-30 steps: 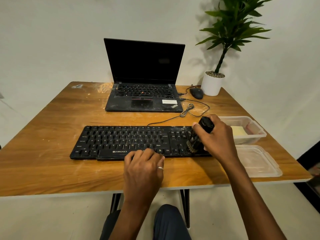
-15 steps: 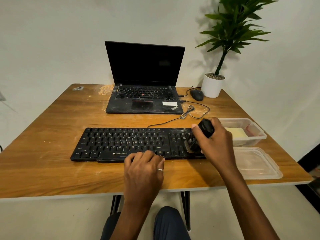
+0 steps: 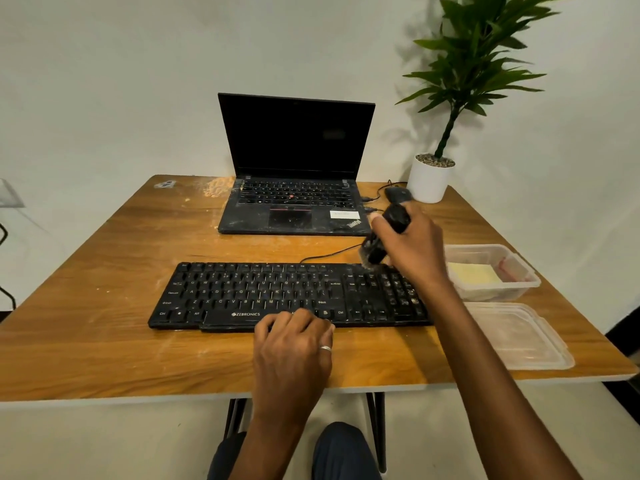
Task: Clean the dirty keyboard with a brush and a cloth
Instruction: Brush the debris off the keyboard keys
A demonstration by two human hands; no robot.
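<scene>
Brushing step of a keyboard clean, watched from beside the person. Black Zebronics keyboard (image 3: 263,292) lies flat near the front of a wooden table (image 3: 86,306), w/ pale grit showing mostly on its right-end keys.

To do this well, I'd judge: short, light strokes row by row, bristles angled into the gaps btwn keys, sweeping grit off one edge, board held firm so it can't slide.

Right hand (image 3: 415,251) grips a black brush (image 3: 384,237), fingers & thumb wrapped round the handle. The bristles point down at the keyboard's far right corner, but blur hides whether they touch. Wrist is raised, forearm crossing the keyboard's right end.

Left hand (image 3: 294,344) rests on the front edge by the space bar, fingers loosely bent, gripping nothing.

Yellow cloth (image 3: 474,274) sits in a clear plastic tub (image 3: 519,265) just right of the keyboard.
</scene>
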